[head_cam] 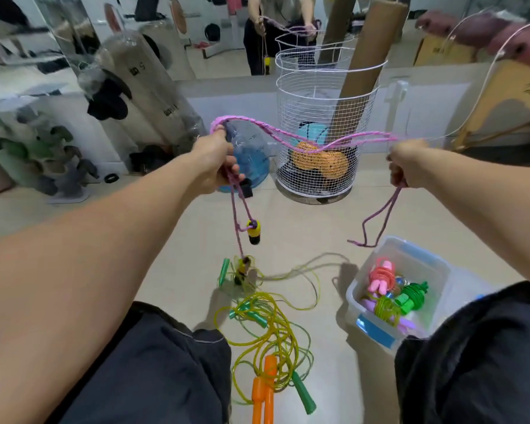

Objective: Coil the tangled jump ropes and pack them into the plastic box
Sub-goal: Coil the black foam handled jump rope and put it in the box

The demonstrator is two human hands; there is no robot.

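Note:
A purple braided jump rope (pixel 291 136) stretches in doubled strands between my two hands. My left hand (pixel 216 162) grips one bunch of it, and two yellow-and-black handles (pixel 254 231) hang below on short lengths. My right hand (pixel 410 163) grips the other end, with a loop (pixel 377 221) dangling over the plastic box (pixel 380 328). The clear box with blue latches sits on the floor at the right and holds coiled pink, green and purple ropes (pixel 395 292). On the floor between my knees lies a tangle of yellow-green rope (pixel 270 325) with green and orange handles (pixel 265 390).
A white wire basket (pixel 322 123) with balls and cardboard tubes stands straight ahead. A blue water jug (pixel 251 154) sits left of it. A mirror along the back wall reflects a person. Punching bags and dumbbell racks stand at the left; a wooden stool is at the right.

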